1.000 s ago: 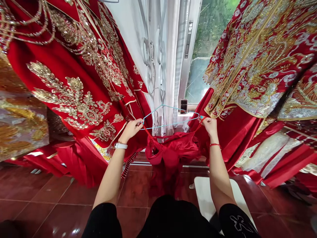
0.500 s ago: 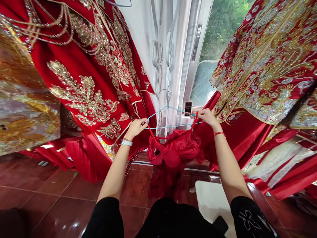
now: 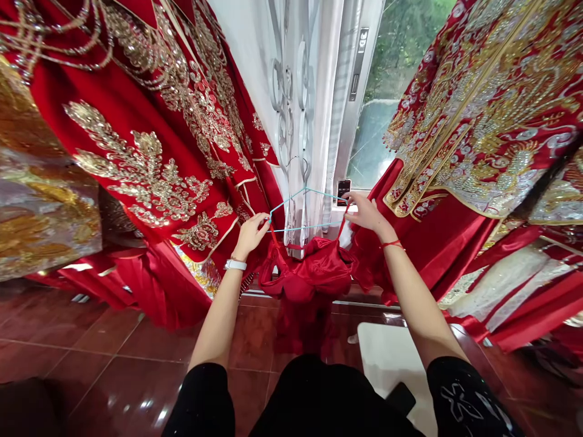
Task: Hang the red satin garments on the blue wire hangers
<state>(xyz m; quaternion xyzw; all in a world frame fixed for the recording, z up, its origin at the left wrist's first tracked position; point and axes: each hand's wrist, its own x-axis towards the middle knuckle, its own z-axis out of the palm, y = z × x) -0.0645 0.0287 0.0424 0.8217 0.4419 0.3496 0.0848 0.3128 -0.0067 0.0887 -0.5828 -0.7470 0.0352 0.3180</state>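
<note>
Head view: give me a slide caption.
Left hand and right hand at opposite ends of a blue hanger, red dress hanging below.

Left arm runs up from bottom left of centre, angled inward; left hand near mid-frame, thumb and fingers pinched together, tips toward frame right. Right arm runs up from lower right, slanting toward centre; right hand slightly higher, back upward, also pinching, tips toward frame left
</note>
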